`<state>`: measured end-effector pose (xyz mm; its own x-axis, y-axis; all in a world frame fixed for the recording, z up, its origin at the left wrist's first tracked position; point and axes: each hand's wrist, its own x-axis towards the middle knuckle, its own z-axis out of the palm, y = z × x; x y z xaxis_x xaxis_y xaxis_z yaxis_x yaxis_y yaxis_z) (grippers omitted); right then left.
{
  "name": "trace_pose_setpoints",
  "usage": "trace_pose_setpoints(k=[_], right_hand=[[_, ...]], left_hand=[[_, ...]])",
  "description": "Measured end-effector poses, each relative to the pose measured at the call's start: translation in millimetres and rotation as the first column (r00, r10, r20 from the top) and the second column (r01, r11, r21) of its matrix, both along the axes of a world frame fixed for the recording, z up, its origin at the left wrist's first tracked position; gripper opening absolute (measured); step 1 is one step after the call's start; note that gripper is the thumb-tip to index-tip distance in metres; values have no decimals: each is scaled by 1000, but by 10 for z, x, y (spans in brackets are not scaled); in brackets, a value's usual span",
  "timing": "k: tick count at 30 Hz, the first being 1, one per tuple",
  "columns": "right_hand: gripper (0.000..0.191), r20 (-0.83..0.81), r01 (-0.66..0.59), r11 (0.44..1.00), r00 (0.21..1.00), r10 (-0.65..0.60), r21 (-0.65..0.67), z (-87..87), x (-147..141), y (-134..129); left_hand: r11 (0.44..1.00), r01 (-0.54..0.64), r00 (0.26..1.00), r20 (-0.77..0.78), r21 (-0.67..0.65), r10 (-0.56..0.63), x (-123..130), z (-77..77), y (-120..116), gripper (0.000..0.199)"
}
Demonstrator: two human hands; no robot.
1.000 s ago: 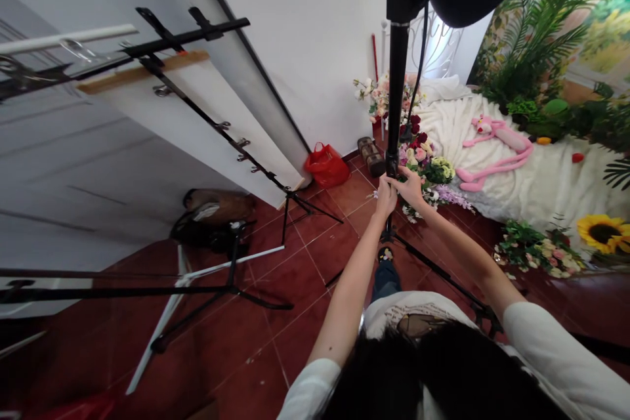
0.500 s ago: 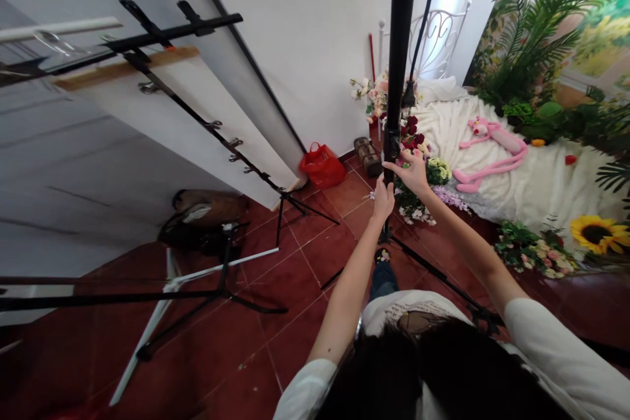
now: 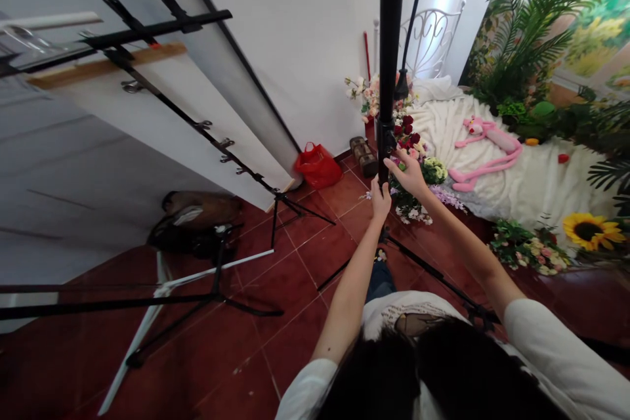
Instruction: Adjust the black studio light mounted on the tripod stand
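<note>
A black upright stand pole rises in front of me, its tripod legs spread on the floor below. My left hand is wrapped round the lower part of the pole. Just above and to the right, my right hand has its fingers apart beside the pole's dark clamp collar, with the thumb near the pole. A black cable with a plug hangs next to the pole.
Tripod legs spread near my feet. Left are a clipped backdrop board, more stands and a white frame. A red bag lies by the wall. Right are flowers, a bed with a pink plush toy and a sunflower.
The view has shifted slightly, so the surroundings sit a little further left. My right hand's fingers have spread a little beside the pole; my left hand remains round it.
</note>
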<state>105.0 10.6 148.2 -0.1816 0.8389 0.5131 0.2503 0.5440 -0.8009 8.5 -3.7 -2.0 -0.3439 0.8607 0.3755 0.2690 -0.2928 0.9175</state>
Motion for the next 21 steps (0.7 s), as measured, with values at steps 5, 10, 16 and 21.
trace_pose_setpoints(k=[5, 10, 16, 21], right_hand=[[50, 258, -76, 997, 964, 68, 18, -294, 331, -115], [47, 461, -76, 997, 885, 67, 1, -639, 477, -105], [44, 406, -52, 998, 912, 66, -47, -785, 442, 57], [50, 158, -63, 980, 983, 94, -190, -829, 412, 169]], left_hand=[[1000, 28, 1000, -4, 7, -28, -13, 8, -6, 59], [1000, 20, 1000, -8, 16, -19, -19, 24, -11, 60], [1000, 29, 999, -18, 6, -29, -30, 44, -29, 61], [1000, 21, 999, -28, 4, -21, -36, 44, -22, 62]])
